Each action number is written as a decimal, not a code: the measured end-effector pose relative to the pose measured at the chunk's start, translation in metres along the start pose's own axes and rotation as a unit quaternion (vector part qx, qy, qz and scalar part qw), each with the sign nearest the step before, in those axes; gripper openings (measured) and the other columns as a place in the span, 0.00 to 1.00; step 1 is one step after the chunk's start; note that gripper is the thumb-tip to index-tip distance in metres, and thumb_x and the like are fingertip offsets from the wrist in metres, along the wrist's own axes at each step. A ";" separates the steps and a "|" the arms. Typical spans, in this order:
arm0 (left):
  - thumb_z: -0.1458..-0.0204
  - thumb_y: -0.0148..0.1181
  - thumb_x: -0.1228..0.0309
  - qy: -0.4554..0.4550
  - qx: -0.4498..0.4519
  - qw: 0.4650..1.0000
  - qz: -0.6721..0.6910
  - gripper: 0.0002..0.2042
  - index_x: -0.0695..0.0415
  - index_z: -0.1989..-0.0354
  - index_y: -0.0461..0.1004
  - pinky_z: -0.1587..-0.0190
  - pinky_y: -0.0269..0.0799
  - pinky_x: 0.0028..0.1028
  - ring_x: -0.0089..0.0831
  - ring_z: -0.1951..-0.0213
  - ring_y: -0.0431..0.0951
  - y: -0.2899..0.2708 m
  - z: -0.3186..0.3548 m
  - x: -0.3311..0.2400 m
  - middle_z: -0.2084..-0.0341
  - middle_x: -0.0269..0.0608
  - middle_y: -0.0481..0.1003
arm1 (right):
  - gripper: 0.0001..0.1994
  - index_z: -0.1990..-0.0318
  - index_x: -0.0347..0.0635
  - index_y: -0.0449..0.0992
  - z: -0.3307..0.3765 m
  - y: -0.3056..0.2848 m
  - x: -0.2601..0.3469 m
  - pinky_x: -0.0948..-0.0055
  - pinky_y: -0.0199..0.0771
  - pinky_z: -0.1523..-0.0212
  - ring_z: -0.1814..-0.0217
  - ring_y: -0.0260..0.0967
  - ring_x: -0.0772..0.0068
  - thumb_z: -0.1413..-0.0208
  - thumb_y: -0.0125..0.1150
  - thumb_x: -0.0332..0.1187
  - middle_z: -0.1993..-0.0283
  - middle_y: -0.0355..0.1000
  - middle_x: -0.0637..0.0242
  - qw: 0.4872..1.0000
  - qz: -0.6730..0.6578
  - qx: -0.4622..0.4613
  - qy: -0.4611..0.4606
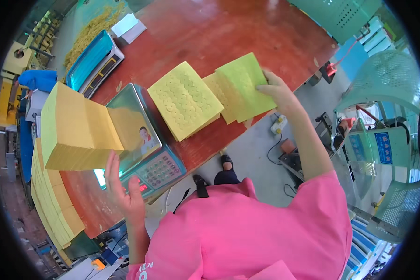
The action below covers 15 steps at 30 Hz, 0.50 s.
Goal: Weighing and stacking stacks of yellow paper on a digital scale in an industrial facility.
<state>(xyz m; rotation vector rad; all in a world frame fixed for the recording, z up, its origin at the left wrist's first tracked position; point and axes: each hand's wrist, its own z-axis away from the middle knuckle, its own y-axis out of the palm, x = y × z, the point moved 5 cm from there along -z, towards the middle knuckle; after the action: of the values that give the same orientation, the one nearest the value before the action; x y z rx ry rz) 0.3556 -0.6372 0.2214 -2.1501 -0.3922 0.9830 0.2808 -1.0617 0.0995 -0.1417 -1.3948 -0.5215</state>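
Note:
A tall stack of yellow paper (pixel 81 126) stands tilted on the weighing scale (pixel 161 170) at my left, covering part of its shiny plate. My left hand (pixel 125 189) is open beside it, fingertips at the stack's near corner and over the edge of the scale's lit panel. Whether they touch the paper I cannot tell. At the right, my right hand (pixel 280 93) grips the edge of yellow-green paper sheets (pixel 245 86), thumb on top. These overlap some yellow embossed paper (pixel 219 95). Between the hands sits a thick stack of embossed yellow paper (pixel 185 99).
The red table (pixel 186 28) bears another scale (pixel 95 63) with a blue tray and a white paper block (pixel 129 29) at the far left. More yellow paper stacks (pixel 56 205) line the left edge. A green mesh-backed chair (pixel 382 84) stands at the right, near a power strip (pixel 279 125).

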 end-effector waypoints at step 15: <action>0.43 0.47 0.81 -0.119 -0.034 0.990 -0.061 0.21 0.67 0.40 0.67 0.36 0.64 0.38 0.44 0.36 0.66 -0.011 0.017 -0.008 0.37 0.53 0.65 | 0.29 0.36 0.35 0.64 -0.046 0.028 -0.043 0.69 0.64 0.39 0.39 0.66 0.69 0.49 0.54 0.20 0.42 0.69 0.61 0.990 0.137 0.039 0.015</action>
<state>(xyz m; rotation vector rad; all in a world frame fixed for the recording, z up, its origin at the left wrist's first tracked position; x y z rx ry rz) 0.3380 -0.6262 0.2261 -2.0472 -0.6734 1.1746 0.3308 -1.0441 0.0548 -0.2570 -1.3387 -0.2407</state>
